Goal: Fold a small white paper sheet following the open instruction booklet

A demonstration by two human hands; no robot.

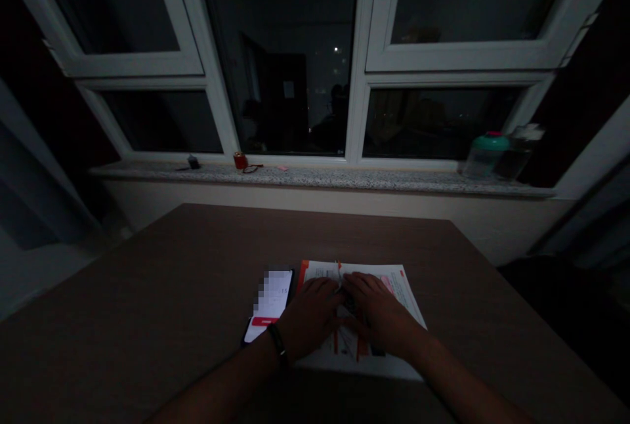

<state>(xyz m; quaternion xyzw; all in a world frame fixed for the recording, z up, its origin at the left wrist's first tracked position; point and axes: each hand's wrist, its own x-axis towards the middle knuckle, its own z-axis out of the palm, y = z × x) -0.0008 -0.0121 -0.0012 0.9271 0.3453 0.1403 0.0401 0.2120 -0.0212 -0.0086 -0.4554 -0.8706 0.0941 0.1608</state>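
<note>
A printed booklet [388,366] with white pages and orange edges lies on the table under both my hands. My left hand [312,316], with a dark band at the wrist, rests over its left part, the fingers curled inward. From the other side my right hand [381,316] meets it, fingers bent and close together. A thin pale strand [338,272] shows at the left fingertips. Something small and dark sits between the hands, mostly hidden and too dim to name. Just left of my left hand lies a phone [270,299] with its screen lit.
The brown table [147,293] reaches toward a stone windowsill [315,176]. On the sill stand a small dark bottle [193,162], a red jar [240,161], and a clear bottle with a teal lid [487,155] beside another clear container [516,151]. The room is dim.
</note>
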